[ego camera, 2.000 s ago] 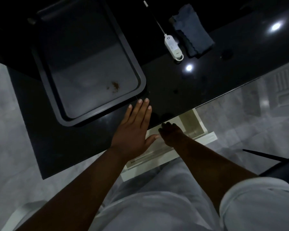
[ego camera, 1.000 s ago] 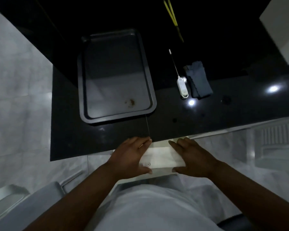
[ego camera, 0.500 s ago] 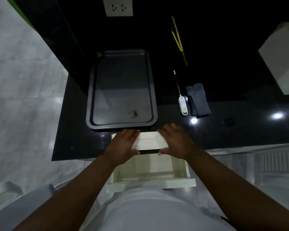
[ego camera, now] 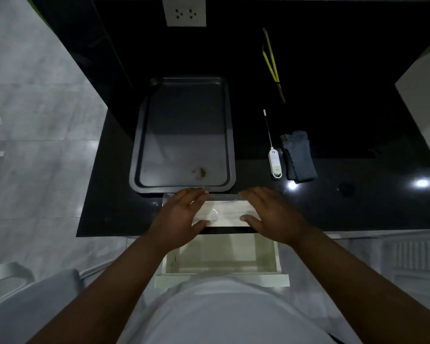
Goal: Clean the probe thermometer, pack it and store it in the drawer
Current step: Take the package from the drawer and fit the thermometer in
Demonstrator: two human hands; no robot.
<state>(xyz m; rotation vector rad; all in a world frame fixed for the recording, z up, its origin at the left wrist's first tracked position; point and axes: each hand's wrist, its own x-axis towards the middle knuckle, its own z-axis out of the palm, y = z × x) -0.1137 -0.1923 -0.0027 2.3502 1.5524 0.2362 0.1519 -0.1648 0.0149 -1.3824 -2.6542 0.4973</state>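
A white probe thermometer (ego camera: 274, 162) with a thin metal probe lies on the black counter (ego camera: 358, 207), right of centre. A folded grey cloth (ego camera: 299, 157) lies just to its right. At the counter's front edge sits a flat white case (ego camera: 224, 213) with a clear top. My left hand (ego camera: 181, 214) grips its left end and my right hand (ego camera: 271, 214) grips its right end, thumbs on the near side. Below the case a white drawer (ego camera: 221, 279) stands pulled out, with nothing visible inside. Both hands are well short of the thermometer.
A dark baking tray (ego camera: 231, 135) with a small brown stain sits just behind the case. A yellow utensil (ego camera: 271, 60) lies at the back, a white box (ego camera: 427, 95) at the far right, and a wall socket (ego camera: 186, 12) at the top. A chair stands at the lower left.
My right hand came out of the open drawer and my left hand left the counter. Both hands took the white case and set it on the counter's front edge.
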